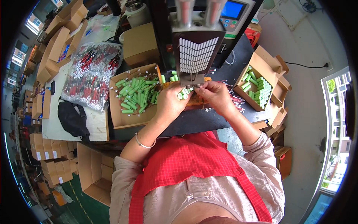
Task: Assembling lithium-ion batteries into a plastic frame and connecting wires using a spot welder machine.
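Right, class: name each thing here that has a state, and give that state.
Left hand: closed around green cylinders
Right hand: fingers bent by the machine, hold unclear
Screen: lit blue
Carton by left hand: open, holding jumbled cylinders
Carton by right hand: open, holding stacked cylinders
Clear bag: packed with wires
Large lower-left carton: open

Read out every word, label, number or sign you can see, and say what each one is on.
No text is clear enough to read.
White labels on the stacked cartons at left: too small.
Buttons under the blue screen: any markings too small.
White mark on the black machine: unclear.
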